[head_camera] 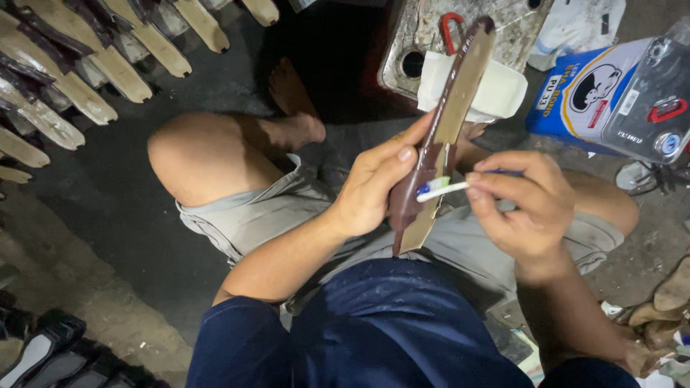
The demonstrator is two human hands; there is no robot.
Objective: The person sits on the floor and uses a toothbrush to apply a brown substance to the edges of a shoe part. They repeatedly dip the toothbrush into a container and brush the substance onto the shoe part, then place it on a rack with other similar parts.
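Note:
My left hand (374,183) grips a long shoe insole piece (449,115) with a dark brown glossy edge and a tan inner face, held upright over my lap. My right hand (528,205) holds a small toothbrush (440,189) with a white and blue handle. Its head touches the brown edge near the lower part of the insole. I sit with bare knees spread, in grey shorts and a dark blue shirt.
Rows of similar tan and brown insoles (86,65) lie on the floor at the upper left. A blue and white glue can (575,97) stands at the right. A white cloth (496,90) rests on a metal block (424,43) ahead. Dark soles (43,352) lie lower left.

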